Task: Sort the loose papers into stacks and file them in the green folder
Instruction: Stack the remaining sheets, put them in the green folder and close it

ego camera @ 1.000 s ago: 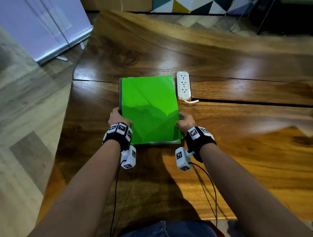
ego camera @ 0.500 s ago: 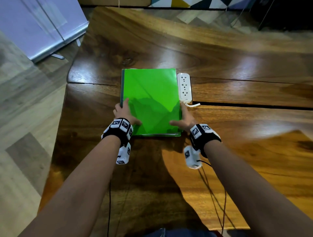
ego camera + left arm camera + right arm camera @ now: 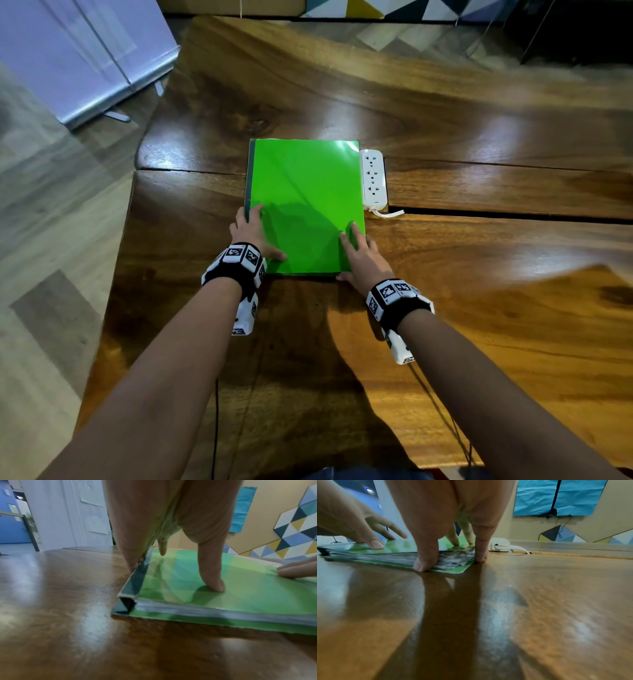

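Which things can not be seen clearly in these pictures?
- Papers inside the green folder: only blurred edges show in both wrist views; the closed cover hides them from the head view.
- Power strip cable: it drops into the table gap in the head view.
- Left hand fingertips at the spine: hidden by the palm in the left wrist view.

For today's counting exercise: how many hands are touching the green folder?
2. The left hand rests on the green folder at its near left, by the spine; the right hand rests at its near right corner.
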The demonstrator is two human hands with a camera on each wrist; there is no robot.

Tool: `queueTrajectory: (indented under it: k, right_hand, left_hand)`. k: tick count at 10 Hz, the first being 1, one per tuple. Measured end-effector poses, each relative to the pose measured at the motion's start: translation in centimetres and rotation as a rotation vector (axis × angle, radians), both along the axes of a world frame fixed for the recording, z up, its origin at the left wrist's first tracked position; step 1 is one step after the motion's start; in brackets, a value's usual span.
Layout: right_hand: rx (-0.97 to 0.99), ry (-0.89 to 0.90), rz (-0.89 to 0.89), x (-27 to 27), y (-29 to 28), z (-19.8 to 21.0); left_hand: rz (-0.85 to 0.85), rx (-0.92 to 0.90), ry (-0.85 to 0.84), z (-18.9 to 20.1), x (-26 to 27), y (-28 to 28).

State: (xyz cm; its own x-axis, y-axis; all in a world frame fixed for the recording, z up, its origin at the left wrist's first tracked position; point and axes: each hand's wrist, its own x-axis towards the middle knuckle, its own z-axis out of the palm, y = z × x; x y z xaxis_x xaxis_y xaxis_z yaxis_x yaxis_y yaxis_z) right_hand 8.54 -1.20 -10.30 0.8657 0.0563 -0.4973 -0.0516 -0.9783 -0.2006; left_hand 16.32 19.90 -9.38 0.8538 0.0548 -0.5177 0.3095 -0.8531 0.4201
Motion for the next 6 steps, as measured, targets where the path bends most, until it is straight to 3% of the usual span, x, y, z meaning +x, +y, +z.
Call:
queueTrajectory:
  k: [3,5,6]
  right_hand:
    - [0.026,0.045,-0.016,0.5,-0.2,0.3]
    - [0.03,0.064,-0.002,-0.7,-2.8,2.0]
    - [-0.015,0.082,0.007,-2.0,-5.1,2.7]
  left_hand:
    - [-0.099,0.04,0.027,0.5,0.2,0.7]
    - [-0.228,0.201,0.028,2.3,-1.4,-1.5]
    - [-0.334,0.158,0.024,3.3,-2.3,-3.6]
